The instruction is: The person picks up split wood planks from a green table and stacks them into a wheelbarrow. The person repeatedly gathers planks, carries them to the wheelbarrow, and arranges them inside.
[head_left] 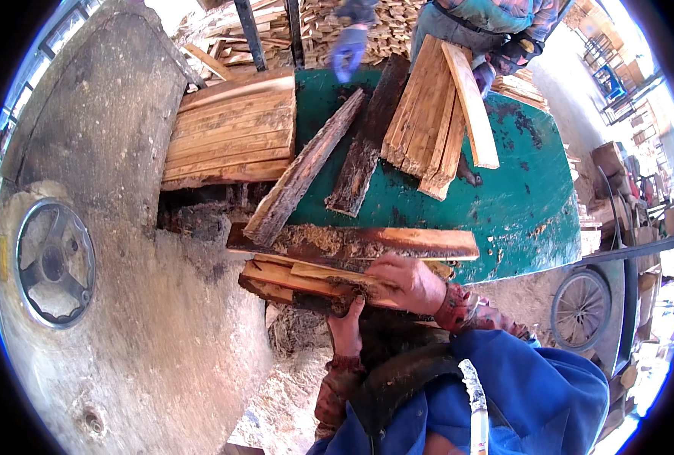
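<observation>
Against my body at the table's near edge lies a small stack of rough wooden boards, some with dark bark edges. My left hand grips its near side, thumb up against the wood and the other fingers hidden below. Over the top of the same boards is my right hand, its fingers curled down on them. Just beyond rests a long bark-edged board. A narrow bark-covered slab lies slantwise with its near end by that board.
A row of boards sits left on the green table. Across it, a gloved co-worker has a hand at another board stack. Between them lies a dark slab. A metal handwheel is on the left panel.
</observation>
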A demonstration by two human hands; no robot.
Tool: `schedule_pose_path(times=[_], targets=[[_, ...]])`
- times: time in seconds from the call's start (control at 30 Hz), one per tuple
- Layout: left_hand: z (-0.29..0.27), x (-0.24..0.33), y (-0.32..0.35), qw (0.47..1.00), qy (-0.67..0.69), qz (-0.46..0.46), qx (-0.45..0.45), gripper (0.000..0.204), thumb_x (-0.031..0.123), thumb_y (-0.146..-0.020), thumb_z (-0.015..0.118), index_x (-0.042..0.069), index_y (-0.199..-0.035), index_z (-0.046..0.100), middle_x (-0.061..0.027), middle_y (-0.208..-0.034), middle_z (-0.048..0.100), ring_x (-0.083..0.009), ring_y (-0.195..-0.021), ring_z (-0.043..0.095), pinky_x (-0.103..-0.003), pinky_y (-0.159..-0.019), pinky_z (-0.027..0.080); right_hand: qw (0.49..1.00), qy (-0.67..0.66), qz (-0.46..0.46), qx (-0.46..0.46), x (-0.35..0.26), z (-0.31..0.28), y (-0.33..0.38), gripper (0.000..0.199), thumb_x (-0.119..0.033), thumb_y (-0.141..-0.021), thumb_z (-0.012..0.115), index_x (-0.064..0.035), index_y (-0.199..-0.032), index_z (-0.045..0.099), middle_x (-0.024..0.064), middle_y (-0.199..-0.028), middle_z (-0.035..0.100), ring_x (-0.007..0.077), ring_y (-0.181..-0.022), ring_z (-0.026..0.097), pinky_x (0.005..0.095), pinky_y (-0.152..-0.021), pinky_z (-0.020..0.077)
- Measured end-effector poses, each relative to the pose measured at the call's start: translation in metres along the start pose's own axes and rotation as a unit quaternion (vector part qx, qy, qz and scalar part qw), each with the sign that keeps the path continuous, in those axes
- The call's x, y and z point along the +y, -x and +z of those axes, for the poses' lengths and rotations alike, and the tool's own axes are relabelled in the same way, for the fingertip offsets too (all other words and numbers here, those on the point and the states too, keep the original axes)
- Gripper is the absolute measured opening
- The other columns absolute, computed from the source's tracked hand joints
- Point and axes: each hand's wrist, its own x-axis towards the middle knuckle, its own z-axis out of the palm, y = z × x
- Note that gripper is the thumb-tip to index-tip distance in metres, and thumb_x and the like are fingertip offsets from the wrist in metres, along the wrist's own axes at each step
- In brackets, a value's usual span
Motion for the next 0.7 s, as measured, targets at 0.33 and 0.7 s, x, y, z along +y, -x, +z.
schedule_pose_path(times=[0.33, 0.7], targets=[[0.007, 0.011, 0.004, 0.999, -0.019, -0.01, 0.036, 0.065, 0.003, -0.08, 0.079, 0.004, -0.137, 0.048, -0.0065, -0.131, 0.056, -0.0186, -0.115, 0.055, -0.034, -0.103, 0.044, 0.94, 0.308, -0.138, 0.044, 0.095, -0.038, -0.164, 0.068, -0.005, -0.065, 0.072, -0.0023, -0.129, 0.053, 0.0156, -0.133, 0.048, 0.0355, -0.128, 0.044, 0.0443, -0.105, 0.0411], [0.003, -0.008, -0.004, 0.997, -0.026, 0.059, 0.042, 0.042, 0.008, -0.08, 0.082, -0.001, -0.117, 0.065, -0.0038, -0.115, 0.065, -0.0149, -0.101, 0.061, -0.031, -0.093, 0.049, 0.858, 0.435, -0.127, -0.242, 0.135, -0.043, -0.217, 0.084, -0.013, -0.065, 0.078, -0.0184, -0.141, 0.043, 0.0103, -0.136, 0.045, 0.0368, -0.132, 0.039, 0.056, -0.103, 0.034]])
